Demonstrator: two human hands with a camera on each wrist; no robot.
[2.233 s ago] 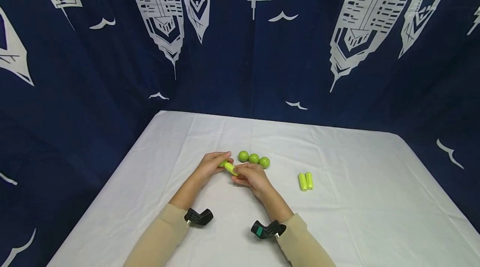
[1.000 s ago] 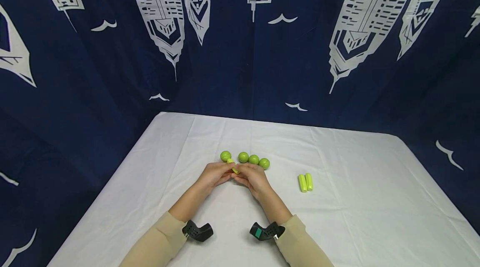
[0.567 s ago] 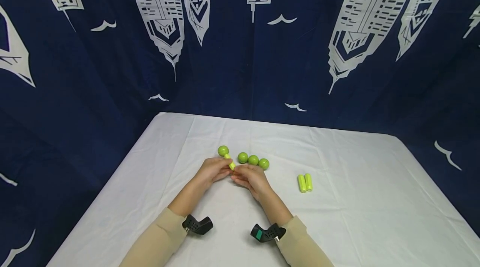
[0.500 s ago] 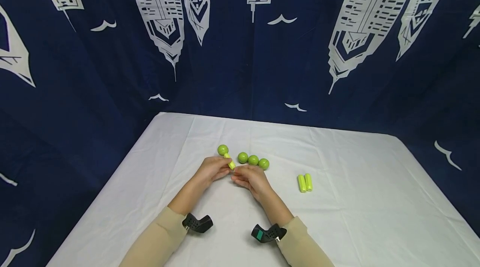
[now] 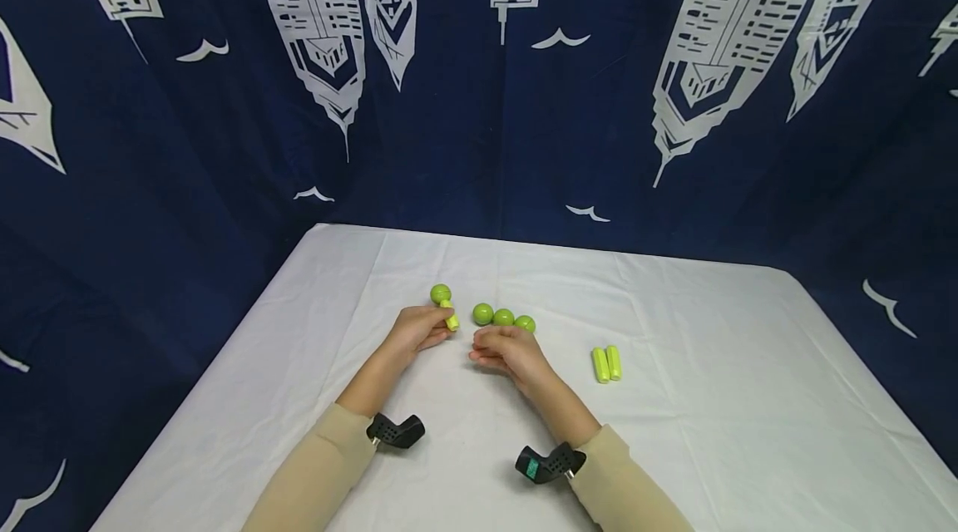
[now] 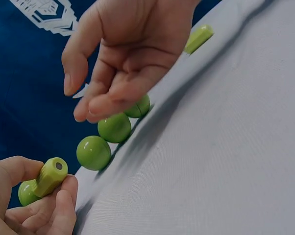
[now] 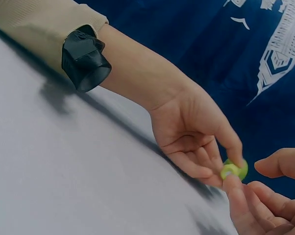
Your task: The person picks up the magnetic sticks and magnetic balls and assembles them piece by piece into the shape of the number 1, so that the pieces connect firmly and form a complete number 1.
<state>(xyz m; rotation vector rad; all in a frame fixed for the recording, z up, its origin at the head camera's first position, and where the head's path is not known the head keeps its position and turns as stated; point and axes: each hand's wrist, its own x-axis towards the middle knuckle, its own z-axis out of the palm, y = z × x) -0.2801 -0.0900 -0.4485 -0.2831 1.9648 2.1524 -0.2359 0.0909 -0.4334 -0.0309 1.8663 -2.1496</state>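
Yellow-green, the stick is pinched in the left hand, a green ball at its eleven-o'clock end; probably light, stiff and slick, it suits a mid-length hold. At four o'clock the right hand hangs relaxed, holding nothing; three balls lie at three o'clock.

A white-clothed counter is showing soft fold lines. Three glossy green balls are sitting in a close row on it, while two yellow-green sticks are lying side by side to the right of the balls.
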